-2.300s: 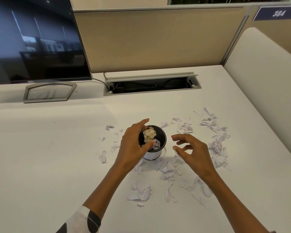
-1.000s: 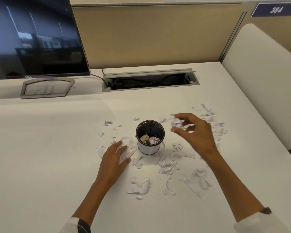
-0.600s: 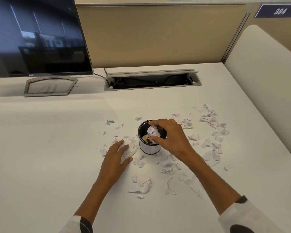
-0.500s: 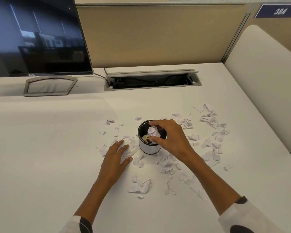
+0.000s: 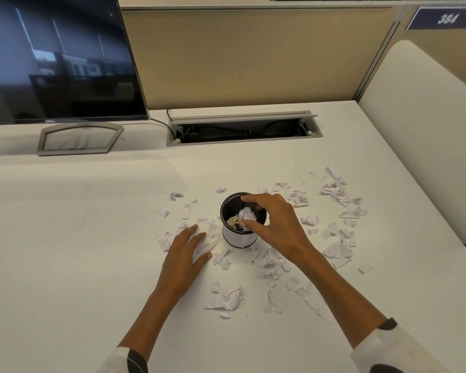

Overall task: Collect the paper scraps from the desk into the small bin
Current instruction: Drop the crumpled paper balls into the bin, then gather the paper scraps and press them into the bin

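A small bin (image 5: 238, 238) with a black mesh inside and a white wall stands mid-desk. In it lie a white crumpled paper wad (image 5: 247, 213) and a tan wad (image 5: 233, 219). My right hand (image 5: 277, 224) hovers over the bin's right rim, thumb and forefinger spread either side of the white wad, with dark mesh showing between forefinger and wad. My left hand (image 5: 184, 254) lies flat on the desk left of the bin, fingers apart, resting on a few scraps. Several white paper scraps (image 5: 336, 192) litter the desk to the right, with more in front (image 5: 226, 294) and to the left (image 5: 186, 211).
A dark monitor (image 5: 57, 57) on a grey stand (image 5: 78, 140) sits at the back left. An open cable tray (image 5: 242, 129) is set into the desk behind the bin. A tan partition closes the back, and a white curved panel (image 5: 425, 130) borders the right.
My right hand carried a white wad from the right to over the bin; its fingers have now spread and the wad sits lower in the bin. My left hand stays flat.
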### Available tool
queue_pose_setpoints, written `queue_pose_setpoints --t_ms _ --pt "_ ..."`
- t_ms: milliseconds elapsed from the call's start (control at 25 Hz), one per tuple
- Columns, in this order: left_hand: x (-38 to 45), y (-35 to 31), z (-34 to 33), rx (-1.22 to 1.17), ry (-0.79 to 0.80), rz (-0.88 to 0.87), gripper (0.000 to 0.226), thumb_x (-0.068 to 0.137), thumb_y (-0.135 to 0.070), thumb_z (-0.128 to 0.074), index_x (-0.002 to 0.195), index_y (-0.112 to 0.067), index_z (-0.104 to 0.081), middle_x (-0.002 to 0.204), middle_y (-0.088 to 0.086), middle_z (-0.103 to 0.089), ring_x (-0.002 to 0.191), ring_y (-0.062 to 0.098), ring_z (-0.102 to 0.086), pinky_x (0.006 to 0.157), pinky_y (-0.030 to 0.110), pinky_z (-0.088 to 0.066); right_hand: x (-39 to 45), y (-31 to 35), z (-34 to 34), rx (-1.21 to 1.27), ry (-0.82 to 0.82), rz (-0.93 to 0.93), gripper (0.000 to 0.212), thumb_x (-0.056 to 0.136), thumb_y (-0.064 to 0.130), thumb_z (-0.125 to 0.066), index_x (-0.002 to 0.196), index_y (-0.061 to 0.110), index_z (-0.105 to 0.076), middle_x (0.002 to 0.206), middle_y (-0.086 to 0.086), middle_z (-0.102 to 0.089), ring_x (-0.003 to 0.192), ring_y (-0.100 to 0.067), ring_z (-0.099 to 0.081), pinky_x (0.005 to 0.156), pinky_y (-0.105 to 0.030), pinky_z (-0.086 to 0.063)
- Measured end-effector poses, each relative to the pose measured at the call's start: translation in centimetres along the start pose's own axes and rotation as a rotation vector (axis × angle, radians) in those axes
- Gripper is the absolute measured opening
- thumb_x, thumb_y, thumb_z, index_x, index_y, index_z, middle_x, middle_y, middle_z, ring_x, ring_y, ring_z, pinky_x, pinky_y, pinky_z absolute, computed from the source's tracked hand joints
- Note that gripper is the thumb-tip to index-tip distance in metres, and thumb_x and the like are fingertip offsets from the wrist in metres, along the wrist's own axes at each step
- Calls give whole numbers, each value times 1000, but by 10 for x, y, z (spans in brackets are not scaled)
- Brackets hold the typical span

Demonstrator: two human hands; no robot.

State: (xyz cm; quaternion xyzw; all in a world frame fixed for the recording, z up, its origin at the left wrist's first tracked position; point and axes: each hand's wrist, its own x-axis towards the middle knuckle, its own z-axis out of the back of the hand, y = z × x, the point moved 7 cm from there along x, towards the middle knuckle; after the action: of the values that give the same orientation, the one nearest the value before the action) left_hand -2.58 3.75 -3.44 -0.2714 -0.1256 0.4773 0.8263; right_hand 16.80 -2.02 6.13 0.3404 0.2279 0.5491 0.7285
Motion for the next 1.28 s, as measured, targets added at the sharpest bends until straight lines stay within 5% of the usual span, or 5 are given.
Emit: queue_pose_setpoints --t_ms 480,680,880,1040,1280 --pt "0 2 -3 11 48 15 51 87 -35 -57 134 -23 -42 151 -1 -31 140 19 -23 111 39 -28 -11 -4 22 148 -104 26 37 74 21 -76 109 25 -65 110 6 -63 94 -9 -58 67 -9 -44" --pt "-6 -6 5 -33 34 -9 53 87 -46 -49 135 -28 -39 148 0 -36 139 19 -26 112 38 -24 -34 -51 50 78 -184 -180 51 64 29 -82 111 30 -61 103 2 -59 81 -4 -55 60 -10 -43" --pt "-22 -11 11 129 140 5 95 55 -81 -44 138 -36 -29 153 -4 -22 142 19 -15 113 51 -9 -72 -105 45 -210 72 -485 87 50 47 -86 126 31 -48 116 -4 -50 104 -20 -53 84 -36 -49" --pt "-39 -3 6 298 317 110 133 29 -90 -48 142 -39 0 153 1 -10 139 24 -11 110 48 -16 -91 -114 21 -367 288 -510 107 47 54 -84 137 36 -30 125 -4 -38 120 -24 -38 87 -39 -45" --pt "-46 -13 -6 394 404 69 141 40 -75 -71 143 -28 11 140 5 -16 127 24 -24 101 35 -33 -86 -89 -11 -378 379 -357 114 45 50 -85 139 39 -22 123 -2 -33 115 -21 -37 82 -34 -45"
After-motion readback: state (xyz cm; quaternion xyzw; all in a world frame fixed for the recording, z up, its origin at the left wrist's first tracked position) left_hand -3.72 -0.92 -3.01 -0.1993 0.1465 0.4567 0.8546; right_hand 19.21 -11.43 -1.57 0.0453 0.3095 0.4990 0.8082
